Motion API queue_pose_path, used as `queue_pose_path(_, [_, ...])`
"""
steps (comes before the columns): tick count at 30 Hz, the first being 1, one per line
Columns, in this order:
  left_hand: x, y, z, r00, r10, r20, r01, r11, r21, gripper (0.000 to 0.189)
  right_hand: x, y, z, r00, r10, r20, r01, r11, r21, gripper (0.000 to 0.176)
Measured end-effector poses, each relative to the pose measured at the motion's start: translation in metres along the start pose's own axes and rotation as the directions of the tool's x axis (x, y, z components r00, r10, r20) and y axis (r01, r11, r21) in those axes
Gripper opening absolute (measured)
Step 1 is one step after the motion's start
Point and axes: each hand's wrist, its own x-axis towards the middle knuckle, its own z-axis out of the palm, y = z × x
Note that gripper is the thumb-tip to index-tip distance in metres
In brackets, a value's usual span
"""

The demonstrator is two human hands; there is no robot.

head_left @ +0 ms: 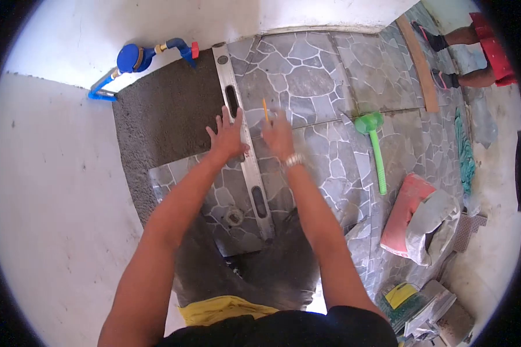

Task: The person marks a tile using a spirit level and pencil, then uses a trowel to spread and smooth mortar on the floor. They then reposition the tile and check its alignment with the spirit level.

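Note:
A long silver spirit level (pixel 226 75) lies across the grey stone-pattern tiles (pixel 309 81), its far end near the wall. My left hand (pixel 228 139) rests on the level with its fingers spread. Just right of it, my right hand (pixel 278 136) is closed around a yellow-orange pencil (pixel 265 109) whose tip points away from me. A watch (pixel 294 159) is on my right wrist. Left of the level is a bed of wet grey mortar (pixel 168 107). Nearer me, a tile with a round drain (pixel 234 217) lies partly beneath the level.
A blue pipe with a meter (pixel 131 58) and red-handled tap (pixel 195 50) juts over the mortar. To the right lie a green mallet (pixel 377 153), an opened red-and-white bag (pixel 408 214) and a wooden plank (pixel 419 69). Another person's legs (pixel 466 55) are at upper right.

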Motion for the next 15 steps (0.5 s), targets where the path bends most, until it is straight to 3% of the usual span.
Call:
queue_pose_path(2, [0.002,0.0,0.002,1.0,-0.008,-0.003,0.008,0.999,0.031,0.123,0.059,-0.012,0.024,0.982,-0.168,-0.085,0.154,0.977,-0.145,0.023])
queue_pose_path(4, [0.002,0.0,0.002,1.0,-0.004,-0.008,0.005,0.999,0.041,0.123,0.107,-0.034,0.043,0.979,-0.186,-0.08,0.176,0.978,-0.11,0.025])
queue_pose_path(9, [0.001,0.001,-0.001,1.0,-0.009,0.02,0.009,0.999,0.031,0.121,0.189,-0.041,0.097,0.969,-0.21,-0.133,0.175,0.956,-0.234,0.027])
queue_pose_path(15, [0.002,-0.002,0.0,1.0,0.011,0.015,-0.011,1.0,-0.006,0.12,0.209,-0.037,0.125,0.973,-0.226,-0.036,0.196,0.903,-0.382,0.023])
